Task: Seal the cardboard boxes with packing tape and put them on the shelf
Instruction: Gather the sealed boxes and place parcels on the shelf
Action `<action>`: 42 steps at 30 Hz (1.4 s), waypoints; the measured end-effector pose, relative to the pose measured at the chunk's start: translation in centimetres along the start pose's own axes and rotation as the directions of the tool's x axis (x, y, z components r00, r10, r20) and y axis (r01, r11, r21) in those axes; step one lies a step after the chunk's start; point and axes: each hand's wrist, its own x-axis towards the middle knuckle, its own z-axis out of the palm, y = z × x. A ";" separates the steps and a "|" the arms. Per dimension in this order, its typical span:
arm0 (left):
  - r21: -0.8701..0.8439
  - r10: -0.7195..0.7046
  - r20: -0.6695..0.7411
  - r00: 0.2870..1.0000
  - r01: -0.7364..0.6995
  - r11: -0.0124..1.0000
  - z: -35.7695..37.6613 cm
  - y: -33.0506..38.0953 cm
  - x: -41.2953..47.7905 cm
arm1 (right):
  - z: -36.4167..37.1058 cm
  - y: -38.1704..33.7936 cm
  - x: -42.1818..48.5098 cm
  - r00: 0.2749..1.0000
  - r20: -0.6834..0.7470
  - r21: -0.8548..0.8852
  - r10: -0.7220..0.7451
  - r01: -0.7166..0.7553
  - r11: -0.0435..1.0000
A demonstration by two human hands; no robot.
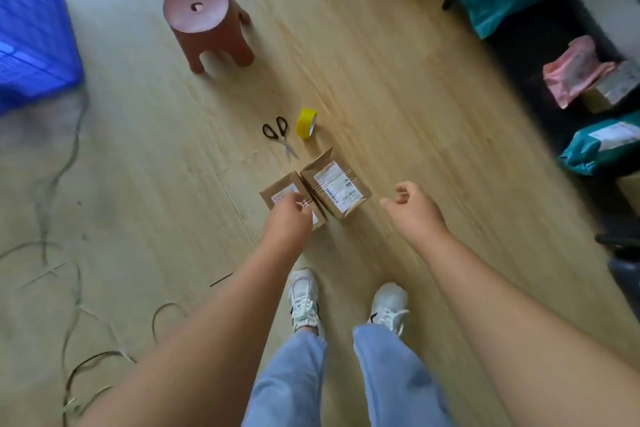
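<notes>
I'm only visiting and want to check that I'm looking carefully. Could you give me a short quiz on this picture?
1. True or false: the right hand holds the yellow tape roll.
2. How many cardboard boxes sit on the floor ahead of the shoes?
3. What lies just left of the tape roll? A scissors B a knife C a pen
Key: 1 false, the right hand holds nothing; 2 two, side by side; 3 A.
</notes>
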 end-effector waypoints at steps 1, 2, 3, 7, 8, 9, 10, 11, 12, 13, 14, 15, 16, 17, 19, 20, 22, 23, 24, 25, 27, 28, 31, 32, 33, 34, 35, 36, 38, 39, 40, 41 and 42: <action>-0.006 -0.019 0.013 1.000 0.019 1.000 1.3 -0.7 2.0 | 1.5 0.7 1.9 1.000 0.014 -0.028 0.012 -0.012 1.000; -0.018 -0.031 0.021 0.999 0.031 0.999 2.4 -1.2 3.4 | 2.4 1.1 3.3 0.999 0.027 -0.046 0.020 -0.018 0.999; -0.026 -0.045 0.035 0.998 0.046 0.999 3.7 -1.6 5.0 | 3.4 1.7 5.0 0.999 0.043 -0.065 0.024 -0.021 0.998; -0.029 -0.096 0.088 0.991 0.099 0.995 8.3 -3.0 11.0 | 6.7 3.0 12.0 0.996 0.094 -0.171 0.005 0.011 0.985; -0.043 -0.122 0.101 0.987 0.127 0.991 9.4 -3.3 12.5 | 7.5 3.4 13.9 0.995 0.103 -0.197 0.001 0.019 0.980; -0.062 -0.152 0.106 0.983 0.159 0.985 10.8 -3.9 14.4 | 8.4 3.9 16.1 0.994 0.110 -0.227 0.002 0.023 0.974; -0.080 -0.180 0.112 0.977 0.190 0.979 11.7 -4.3 15.7 | 9.1 4.3 17.7 0.993 0.121 -0.248 0.004 0.026 0.968; -0.099 -0.210 0.115 0.971 0.221 0.970 12.6 -4.8 17.1 | 9.9 4.8 19.4 0.991 0.134 -0.259 0.010 0.026 0.965; -0.119 -0.227 0.104 0.968 0.239 0.964 13.1 -5.2 18.1 | 10.5 5.0 20.6 0.989 0.148 -0.258 0.016 0.023 0.966; -0.137 -0.240 0.087 0.967 0.250 0.958 13.7 -5.5 19.0 | 11.1 5.4 21.7 0.987 0.160 -0.254 0.034 0.008 0.967; -0.159 -0.249 0.063 0.966 0.256 0.953 14.1 -5.8 19.7 | 11.6 5.7 22.6 0.984 0.171 -0.245 0.060 -0.016 0.969; -0.186 -0.260 0.032 0.965 0.261 0.947 14.7 -6.0 20.5 | 12.3 6.3 23.6 0.978 0.184 -0.226 0.101 -0.058 0.972; -0.203 -0.262 -0.003 0.965 0.256 0.945 15.0 -6.1 21.0 | 12.9 6.8 24.0 0.969 0.204 -0.198 0.139 -0.099 0.975; -0.197 -0.258 -0.036 0.966 0.246 0.949 15.4 -6.2 21.4 | 13.6 7.5 24.6 0.958 0.227 -0.162 0.174 -0.139 0.977; -0.125 -0.235 -0.104 0.966 0.221 0.967 15.7 -5.8 21.5 | 14.6 8.9 25.2 0.941 0.264 -0.078 0.214 -0.200 0.977; -0.093 -0.224 -0.146 0.964 0.212 0.973 15.7 -5.4 21.5 | 14.9 9.5 25.3 0.940 0.268 -0.037 0.213 -0.210 0.977; -0.050 -0.183 -0.238 0.954 0.176 0.983 15.3 -4.8 21.7 | 15.5 10.4 25.7 0.950 0.258 0.050 0.179 -0.198 0.979; 0.002 -0.137 -0.288 0.948 0.144 0.990 14.9 -4.6 22.2 | 15.5 10.4 25.5 0.954 0.246 0.080 0.170 -0.194 0.978; 0.094 -0.073 -0.323 0.944 0.109 0.990 14.3 -4.3 22.8 | 15.4 10.3 25.4 0.957 0.237 0.106 0.167 -0.196 0.975; 0.213 -0.002 -0.321 0.947 0.074 0.974 13.8 -4.2 23.6 | 15.3 10.2 25.3 0.958 0.233 0.127 0.166 -0.200 0.972; 0.460 0.091 -0.195 0.976 0.009 0.888 13.1 -4.2 25.6 | 15.1 10.2 25.4 0.957 0.236 0.177 0.170 -0.215 0.960; 0.536 0.088 -0.117 0.989 -0.011 0.844 12.7 -4.2 26.5 | 15.1 10.4 25.7 0.958 0.233 0.193 0.169 -0.216 0.957; 0.517 0.122 -0.059 0.991 -0.074 0.853 12.0 -3.4 27.2 | 14.4 10.5 25.7 0.970 0.208 0.245 0.129 -0.179 0.953; 0.488 0.178 -0.081 0.981 -0.116 0.865 11.8 -3.0 26.8 | 13.8 10.4 25.4 0.974 0.195 0.278 0.117 -0.169 0.946; 0.457 0.221 -0.100 0.970 -0.152 0.876 11.6 -2.4 25.9 | 13.1 10.3 24.8 0.977 0.183 0.321 0.111 -0.167 0.932; 0.411 0.232 -0.116 0.966 -0.165 0.896 11.3 -1.8 25.1 | 12.3 10.2 24.3 0.980 0.165 0.364 0.114 -0.168 0.916; 0.346 0.207 -0.116 0.971 -0.155 0.925 10.9 -1.1 24.0 | 11.2 10.1 23.7 0.984 0.134 0.408 0.117 -0.162 0.899; 0.275 0.172 -0.099 0.980 -0.140 0.951 10.4 -0.2 22.9 | 9.7 9.7 22.9 0.987 0.103 0.449 0.124 -0.157 0.879; 0.122 0.120 -0.040 0.992 -0.114 0.986 9.6 1.3 20.8 | 6.5 9.2 21.5 0.991 0.049 0.495 0.122 -0.130 0.859; 0.062 0.107 -0.028 0.994 -0.106 0.992 9.0 2.7 19.2 | 4.2 8.5 20.2 0.993 0.042 0.516 0.110 -0.116 0.849; 0.014 0.090 -0.020 0.996 -0.090 0.996 8.6 3.7 17.9 | 2.3 8.0 19.2 0.994 0.044 0.535 0.097 -0.105 0.839; -0.023 0.081 -0.008 0.997 -0.082 0.996 8.3 4.8 16.6 | 0.5 7.5 18.1 0.996 0.042 0.551 0.075 -0.086 0.830; -0.045 0.075 0.013 0.997 -0.074 0.996 7.9 6.0 15.2 | -1.6 6.8 16.9 0.997 0.037 0.567 0.061 -0.071 0.820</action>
